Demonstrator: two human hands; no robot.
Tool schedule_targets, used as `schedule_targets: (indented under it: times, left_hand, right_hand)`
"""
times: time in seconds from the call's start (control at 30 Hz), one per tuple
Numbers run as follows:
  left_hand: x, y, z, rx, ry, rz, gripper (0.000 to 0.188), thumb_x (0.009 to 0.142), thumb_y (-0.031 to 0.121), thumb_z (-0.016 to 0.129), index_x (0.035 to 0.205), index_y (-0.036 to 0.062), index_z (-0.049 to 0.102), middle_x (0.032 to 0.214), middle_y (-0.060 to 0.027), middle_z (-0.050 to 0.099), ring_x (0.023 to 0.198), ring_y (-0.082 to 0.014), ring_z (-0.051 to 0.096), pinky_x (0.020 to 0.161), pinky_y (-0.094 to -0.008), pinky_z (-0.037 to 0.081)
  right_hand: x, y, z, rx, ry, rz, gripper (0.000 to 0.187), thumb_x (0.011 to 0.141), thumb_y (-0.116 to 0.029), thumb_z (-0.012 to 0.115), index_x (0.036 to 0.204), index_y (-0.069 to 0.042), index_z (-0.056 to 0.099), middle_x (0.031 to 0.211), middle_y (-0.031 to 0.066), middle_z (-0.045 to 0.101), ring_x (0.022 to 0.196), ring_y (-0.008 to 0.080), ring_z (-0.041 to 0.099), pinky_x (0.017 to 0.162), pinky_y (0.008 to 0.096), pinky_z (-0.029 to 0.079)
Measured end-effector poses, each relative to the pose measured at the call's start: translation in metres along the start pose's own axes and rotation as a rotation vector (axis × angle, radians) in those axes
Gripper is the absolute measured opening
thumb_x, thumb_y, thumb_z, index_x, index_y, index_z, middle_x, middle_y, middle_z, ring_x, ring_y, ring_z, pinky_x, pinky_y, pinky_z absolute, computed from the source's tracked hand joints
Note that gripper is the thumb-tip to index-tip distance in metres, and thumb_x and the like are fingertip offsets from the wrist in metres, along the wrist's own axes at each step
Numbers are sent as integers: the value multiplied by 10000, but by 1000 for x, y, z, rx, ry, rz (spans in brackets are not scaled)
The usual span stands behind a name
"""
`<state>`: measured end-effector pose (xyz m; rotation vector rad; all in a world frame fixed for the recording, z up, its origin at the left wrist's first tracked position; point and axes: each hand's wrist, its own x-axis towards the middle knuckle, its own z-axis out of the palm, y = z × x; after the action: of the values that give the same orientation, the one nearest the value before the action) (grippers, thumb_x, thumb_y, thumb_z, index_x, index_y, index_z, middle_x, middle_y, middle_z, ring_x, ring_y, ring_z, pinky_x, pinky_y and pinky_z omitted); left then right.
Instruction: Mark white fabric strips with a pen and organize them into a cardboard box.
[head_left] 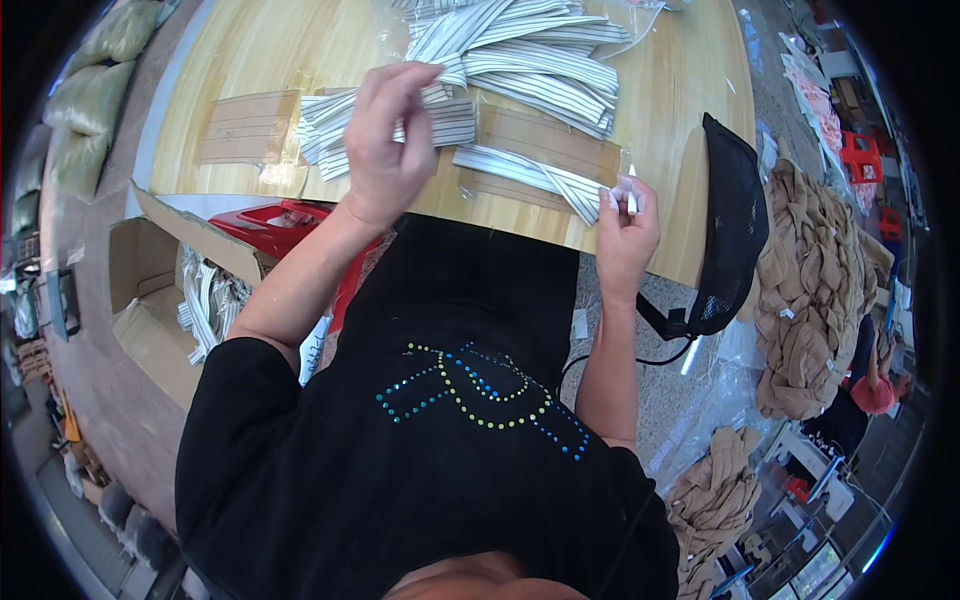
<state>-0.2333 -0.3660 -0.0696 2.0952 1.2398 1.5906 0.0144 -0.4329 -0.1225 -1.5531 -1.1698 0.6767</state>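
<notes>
My left hand (388,145) is raised over a stack of striped fabric strips (325,125). Its fingers are half curled, with a gap between thumb and forefinger, and nothing shows in them. At the right, my right hand (628,230) pinches a small white piece (631,200), whose kind I cannot make out. Beside that hand lies the end of a few white strips with dark stripes (525,175), resting slantwise on brown tape on the table. Farther back spreads a larger heap of the same striped strips (540,65).
The wooden table (240,50) carries brown tape patches. A black mesh-covered object (730,225) stands at its right edge. Left of me are a cardboard box (150,340) with striped strips and a red plastic stool (270,220). Brown garments (815,280) are heaped at right.
</notes>
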Motion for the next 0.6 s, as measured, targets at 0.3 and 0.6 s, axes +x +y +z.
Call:
schedule_targets:
  times: [0.3,0.6]
  left_hand:
    - [-51,33,96,197,-701,295,241,799,146,651,1016,46,623,957,-101,564,941,-278,547,898,-397,403]
    - [-58,42,102,145,-693,255,401,780,168,664,1145,18,592,1200,-116,551,1130,-264,510,980,-437,375]
  right_hand:
    - [11,21,5,-424,71,-118,281,798,-97,711,1066,-87,626,841,44,644,864,260,610,856,389,399]
    - [9,21,4,-455,120,-182,281,804,-27,720,1066,-2,622,782,91,630,686,174,610,669,329,504]
